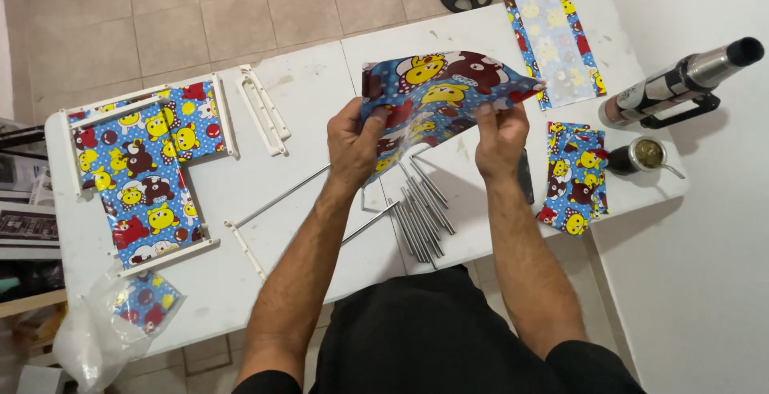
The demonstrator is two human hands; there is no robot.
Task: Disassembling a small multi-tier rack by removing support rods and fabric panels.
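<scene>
Both my hands hold up a blue cartoon-print fabric panel (440,90) above the white table (312,98). My left hand (352,142) grips its lower left edge. My right hand (501,134) pinches its right edge. Under the panel lies a bundle of grey metal rods (420,214), with two longer rods (280,198) slanting to the left. A larger piece of the same fabric, partly framed with white plastic bars (144,170), lies flat at the table's left end.
White plastic bars (264,110) lie at the table's middle back. More fabric pieces sit at the right: one folded (573,178), one flat (557,42). A thermos (681,82) and a cup with a metal straw (645,154) stand at the right edge. A plastic bag (112,322) hangs off the front left.
</scene>
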